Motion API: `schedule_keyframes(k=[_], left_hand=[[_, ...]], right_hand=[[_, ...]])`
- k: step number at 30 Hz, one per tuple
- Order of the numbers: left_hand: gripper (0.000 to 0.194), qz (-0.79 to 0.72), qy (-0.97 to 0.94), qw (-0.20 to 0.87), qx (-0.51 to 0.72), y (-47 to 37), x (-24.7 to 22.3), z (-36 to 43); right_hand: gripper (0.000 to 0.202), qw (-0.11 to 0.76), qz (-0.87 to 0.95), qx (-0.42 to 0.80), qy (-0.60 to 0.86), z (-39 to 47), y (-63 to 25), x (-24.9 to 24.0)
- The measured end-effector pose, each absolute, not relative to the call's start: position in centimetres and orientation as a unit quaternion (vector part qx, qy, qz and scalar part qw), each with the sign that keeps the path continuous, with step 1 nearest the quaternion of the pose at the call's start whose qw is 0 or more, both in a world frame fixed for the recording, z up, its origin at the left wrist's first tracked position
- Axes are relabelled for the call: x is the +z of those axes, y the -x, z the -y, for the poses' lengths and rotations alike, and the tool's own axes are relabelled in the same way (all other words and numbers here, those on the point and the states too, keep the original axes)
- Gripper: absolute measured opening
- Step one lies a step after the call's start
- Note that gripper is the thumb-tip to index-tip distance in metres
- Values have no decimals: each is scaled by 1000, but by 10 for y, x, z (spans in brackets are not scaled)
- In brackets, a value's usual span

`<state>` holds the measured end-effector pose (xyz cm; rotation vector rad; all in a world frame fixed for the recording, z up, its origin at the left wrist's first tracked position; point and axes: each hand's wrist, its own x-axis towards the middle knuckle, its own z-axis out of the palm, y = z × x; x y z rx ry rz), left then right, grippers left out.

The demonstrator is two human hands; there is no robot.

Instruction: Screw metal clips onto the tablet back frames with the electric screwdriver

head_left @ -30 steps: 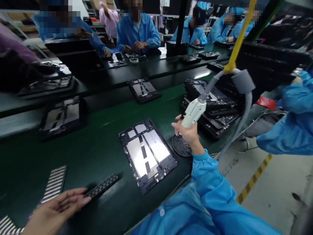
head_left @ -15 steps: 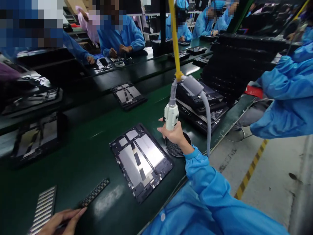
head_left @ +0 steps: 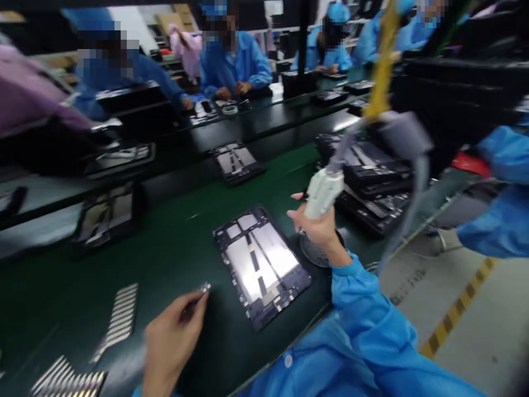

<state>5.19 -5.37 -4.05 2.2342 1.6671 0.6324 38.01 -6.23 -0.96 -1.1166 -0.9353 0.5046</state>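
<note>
Head view shows our left hand (head_left: 176,328) pinching a small, mostly hidden strip (head_left: 205,287), our right hand (head_left: 319,227) wrapped around a corded electric screwdriver (head_left: 324,193). Between them, an opened tablet (head_left: 263,267) lies on green workbench (head_left: 177,256); we cannot read the blurred floor lettering (head_left: 408,285).

Small piece (head_left: 205,287) at left hand (head_left: 173,328) fingertips: mostly covered, unidentifiable. Tool (head_left: 324,190) in right hand (head_left: 317,225): lower end hidden. Round tray (head_left: 309,251) below right hand: partly covered. Cord (head_left: 420,190) right of it: blurred. Striped strips (head_left: 85,381), lower left of left hand: cut off by bottom edge.
</note>
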Motion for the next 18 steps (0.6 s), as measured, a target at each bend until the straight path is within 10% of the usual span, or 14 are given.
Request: schedule_keyframes(k=[7,18], left_hand=[[24,-521,-834,125,129,-125,-41,29],[32,-564,-752,136,313,-50,-68,28]], right_hand=[[27,682,497,328,424,41,-302,28],[22,602,514,394,467,-19,-246,0]])
